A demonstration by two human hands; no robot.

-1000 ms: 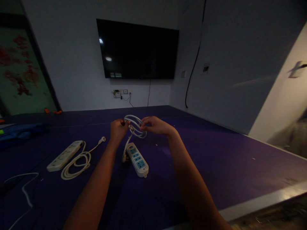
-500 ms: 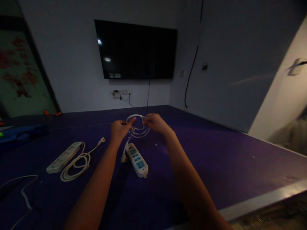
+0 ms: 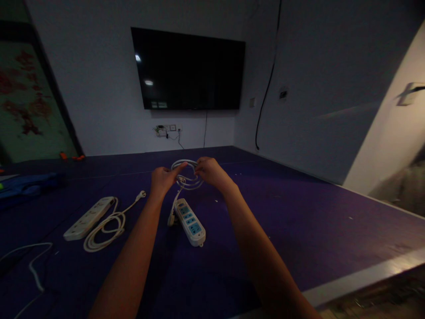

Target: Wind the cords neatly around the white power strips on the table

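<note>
Both hands hold a looped white power cord (image 3: 190, 186) above the purple surface. My left hand (image 3: 162, 180) pinches the left side of the coil, thumb pointing across it. On the coil's right side, the fingers of my right hand (image 3: 211, 172) are closed on the cord. Just below lies a white power strip with blue sockets (image 3: 190, 222), lengthwise away from me. A plug (image 3: 171, 219) rests against its left side, and a length of cord runs from there up toward the coil.
To the left lies a second white power strip (image 3: 89, 218) with its coiled cord (image 3: 102, 237) and plug (image 3: 142, 194). Another white cable (image 3: 36, 271) curves at the near left. Blue cloth (image 3: 33, 184) lies far left. A television (image 3: 189, 68) hangs on the back wall.
The coil and both hands have shifted slightly left, the right hand a bit more, so the coil looks somewhat narrower. The power strips lie where they were.
</note>
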